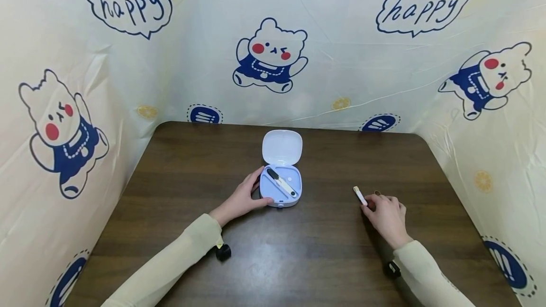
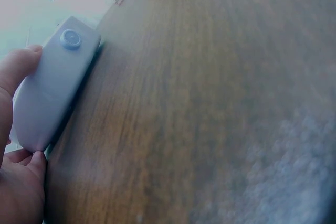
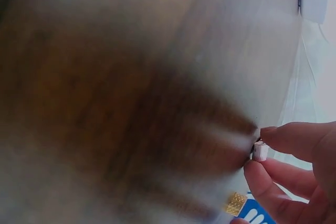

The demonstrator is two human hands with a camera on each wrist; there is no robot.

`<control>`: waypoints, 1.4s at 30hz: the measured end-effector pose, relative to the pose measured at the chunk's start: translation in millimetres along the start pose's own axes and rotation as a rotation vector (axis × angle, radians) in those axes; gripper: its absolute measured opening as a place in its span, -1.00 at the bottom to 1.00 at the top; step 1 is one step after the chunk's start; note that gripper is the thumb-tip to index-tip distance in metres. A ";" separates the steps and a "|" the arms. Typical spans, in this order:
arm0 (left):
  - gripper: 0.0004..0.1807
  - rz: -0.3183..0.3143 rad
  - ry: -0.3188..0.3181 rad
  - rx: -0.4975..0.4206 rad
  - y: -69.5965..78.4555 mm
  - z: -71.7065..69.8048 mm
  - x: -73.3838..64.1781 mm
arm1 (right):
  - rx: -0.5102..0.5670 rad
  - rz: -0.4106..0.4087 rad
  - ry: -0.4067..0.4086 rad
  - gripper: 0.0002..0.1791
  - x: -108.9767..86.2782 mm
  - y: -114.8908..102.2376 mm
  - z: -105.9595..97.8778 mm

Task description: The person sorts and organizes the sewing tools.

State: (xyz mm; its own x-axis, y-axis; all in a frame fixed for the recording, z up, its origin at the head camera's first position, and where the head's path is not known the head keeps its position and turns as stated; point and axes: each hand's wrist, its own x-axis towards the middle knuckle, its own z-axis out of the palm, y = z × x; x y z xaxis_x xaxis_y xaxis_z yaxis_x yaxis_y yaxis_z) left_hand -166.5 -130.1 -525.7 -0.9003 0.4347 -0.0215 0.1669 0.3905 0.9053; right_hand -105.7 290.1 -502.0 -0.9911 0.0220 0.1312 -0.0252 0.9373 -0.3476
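Observation:
A round-cornered light blue case (image 1: 280, 183) stands on the table, its pale lid (image 1: 282, 147) raised at the back. Inside lies a slim white tool (image 1: 282, 183) with a dark end, set diagonally. My left hand (image 1: 242, 197) holds the case from its left side, thumb at the front near the round button (image 2: 70, 39). Off to the right, my right hand (image 1: 386, 214) pinches a small white stick (image 1: 359, 195) with a gold-brown tip between thumb and fingers. In the right wrist view, only a short white end (image 3: 260, 151) shows between the fingertips.
The brown wooden table (image 1: 307, 250) is enclosed on its back and sides by a pale printed cloth (image 1: 332, 60). A small gold textured piece (image 3: 235, 203) appears below the right fingers in the right wrist view. Black wrist devices (image 1: 223, 252) hang beneath both sleeves.

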 end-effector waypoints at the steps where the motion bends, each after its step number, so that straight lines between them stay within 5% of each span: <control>1: 0.17 0.001 0.000 0.002 0.2 -0.3 0.3 | 0.001 0.002 -0.003 -0.80 0.5 -0.2 -0.4; 17: 0.15 0.005 0.003 0.004 2.4 1.2 -1.0 | 0.014 0.033 -0.023 -0.95 7.8 -1.2 -3.1; 42: 0.18 0.003 -0.008 0.008 0.1 -0.5 -0.3 | 0.153 -0.154 0.206 -0.91 13.8 -30.8 5.4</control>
State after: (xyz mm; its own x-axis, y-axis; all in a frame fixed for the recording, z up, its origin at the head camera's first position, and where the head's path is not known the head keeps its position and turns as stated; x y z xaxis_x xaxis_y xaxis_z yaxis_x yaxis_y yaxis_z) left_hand -166.4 -130.5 -525.3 -0.8964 0.4427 -0.0220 0.1731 0.3953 0.9021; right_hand -119.3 259.6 -494.5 -0.9270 -0.0311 0.3737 -0.2079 0.8720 -0.4432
